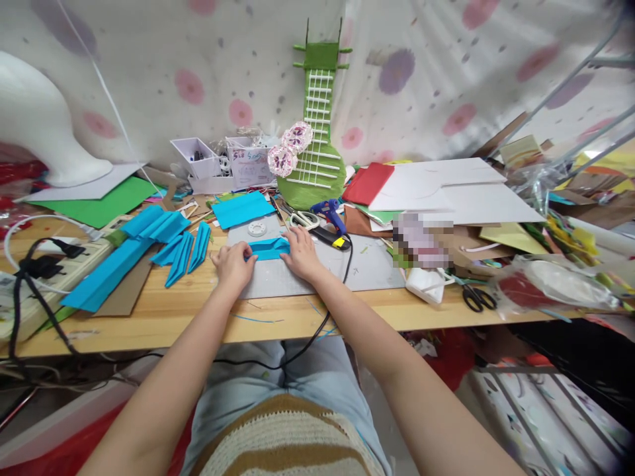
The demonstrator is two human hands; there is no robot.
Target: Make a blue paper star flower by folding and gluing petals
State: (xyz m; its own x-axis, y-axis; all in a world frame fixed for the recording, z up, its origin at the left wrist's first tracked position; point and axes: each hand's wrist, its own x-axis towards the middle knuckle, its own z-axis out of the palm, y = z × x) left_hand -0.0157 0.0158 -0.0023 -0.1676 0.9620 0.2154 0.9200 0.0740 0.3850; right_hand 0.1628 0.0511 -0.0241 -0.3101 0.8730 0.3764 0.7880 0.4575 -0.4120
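Observation:
A strip of folded blue paper (269, 249) lies across the grey work board in front of me. My left hand (233, 264) pinches its left end between thumb and fingers. At the other end my right hand (301, 252) grips the paper, fingers on its far side and thumb at the near edge. Raised creases run lengthwise along the strip. To the left rest several pleated blue paper pieces (181, 254) and a longer folded blue strip (112, 271). A flat blue sheet (243, 209) lies beyond my hands.
Just beyond my right hand are a blue glue gun (327, 210), with its black cord running over the table edge, and scissors (303, 220). A green paper lute-like model (317, 158) stands at the back. Black-handled scissors (479, 299) and a power strip (59, 284) flank the board (367, 274).

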